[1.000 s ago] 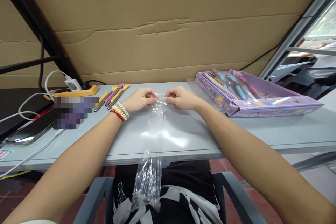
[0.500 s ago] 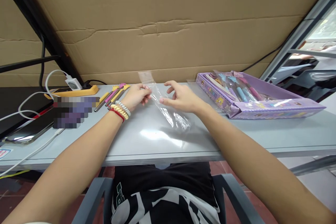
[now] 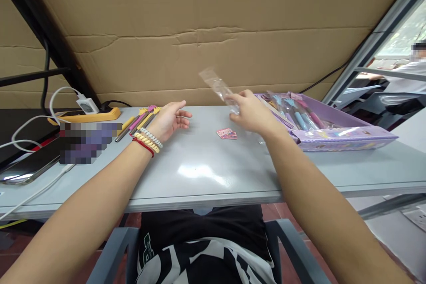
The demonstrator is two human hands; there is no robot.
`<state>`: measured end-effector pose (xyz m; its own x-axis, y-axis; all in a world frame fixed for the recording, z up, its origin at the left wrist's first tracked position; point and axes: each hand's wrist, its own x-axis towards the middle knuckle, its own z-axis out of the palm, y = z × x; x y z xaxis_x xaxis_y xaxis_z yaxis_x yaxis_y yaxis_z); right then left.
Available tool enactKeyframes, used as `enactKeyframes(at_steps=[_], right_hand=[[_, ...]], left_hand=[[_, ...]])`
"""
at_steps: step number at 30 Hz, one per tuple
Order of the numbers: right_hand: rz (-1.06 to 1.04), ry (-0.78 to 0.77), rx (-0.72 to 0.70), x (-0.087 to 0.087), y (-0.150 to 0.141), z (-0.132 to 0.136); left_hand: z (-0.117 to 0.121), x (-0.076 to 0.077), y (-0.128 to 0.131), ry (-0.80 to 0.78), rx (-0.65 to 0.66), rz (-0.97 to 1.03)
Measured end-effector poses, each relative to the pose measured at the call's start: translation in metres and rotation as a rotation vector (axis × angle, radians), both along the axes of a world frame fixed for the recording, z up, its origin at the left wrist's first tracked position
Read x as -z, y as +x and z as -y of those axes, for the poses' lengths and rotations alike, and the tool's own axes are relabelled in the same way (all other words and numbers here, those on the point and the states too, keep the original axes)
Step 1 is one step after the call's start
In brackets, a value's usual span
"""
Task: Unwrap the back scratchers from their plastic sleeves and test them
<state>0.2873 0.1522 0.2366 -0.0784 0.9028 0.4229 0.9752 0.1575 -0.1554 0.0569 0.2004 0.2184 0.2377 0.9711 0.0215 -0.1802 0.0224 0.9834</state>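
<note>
My right hand (image 3: 249, 112) pinches a clear plastic bag (image 3: 214, 82), which sticks up to the left in front of the cardboard. Small pink printed cards (image 3: 226, 134) lie on the grey table (image 3: 199, 155), just below and left of that hand. With nothing in it, my left hand (image 3: 171, 120) rests above the table, fingers apart and palm turned inward. Beside its wrist lie several pens (image 3: 138, 122) with yellow and pink hand-shaped tops, partly hidden by that hand.
A purple box (image 3: 346, 137) with bagged pens (image 3: 299, 115) stands at the right. On the left are a yellow power strip (image 3: 100, 115), a charger (image 3: 88, 105), white cables and a phone (image 3: 33, 166). Cardboard (image 3: 199, 31) walls the back. Another person (image 3: 406, 73) is at far right.
The clear bag passed from my left hand to my right, which moved it up and rightward. My left hand has let go and opened. Pink cards now show on the table.
</note>
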Motion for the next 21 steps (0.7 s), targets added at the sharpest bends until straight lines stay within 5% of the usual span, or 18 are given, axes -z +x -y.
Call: enactKeyframes(at_steps=[9, 21], right_hand=[[0.094, -0.375, 0.491, -0.013, 0.062, -0.010], [0.238, -0.425, 0.539, 0.003, 0.043, -0.027]], left_hand=[[0.000, 0.007, -0.001, 0.028, 0.089, -0.235], [0.004, 0.004, 0.001, 0.058, 0.101, -0.369]])
